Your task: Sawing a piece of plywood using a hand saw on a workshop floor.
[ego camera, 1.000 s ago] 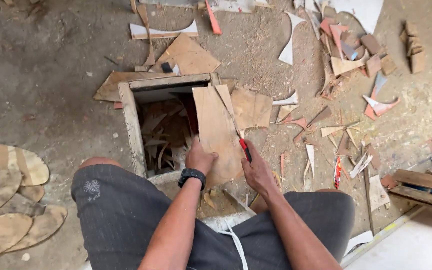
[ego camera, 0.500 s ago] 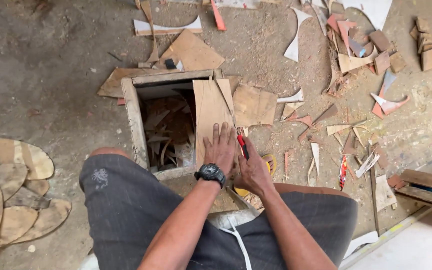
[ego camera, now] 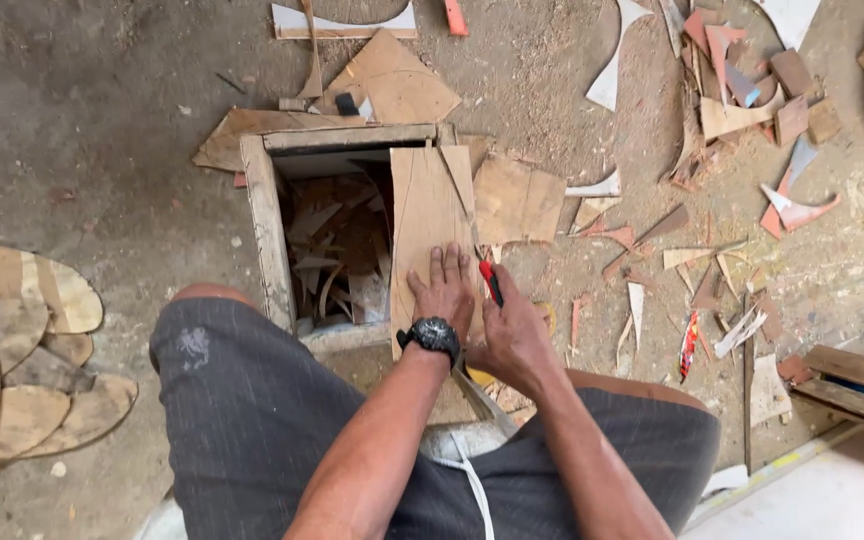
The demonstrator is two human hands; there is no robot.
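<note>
Fingers point(ego camera: 439, 268) of left hand point(ego camera: 445, 293) spread flat, pressing near end of thin tan plywood sheet point(ego camera: 424, 210) lying over right side of open wooden box frame point(ego camera: 264, 225); right hand point(ego camera: 515, 335) just right, curled round red-handled knife point(ego camera: 490, 280) at sheet's right edge

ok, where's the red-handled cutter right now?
Head view, centre: the red-handled cutter is in the right hand, at the right edge of the plywood sheet pressed by the left hand.
</note>
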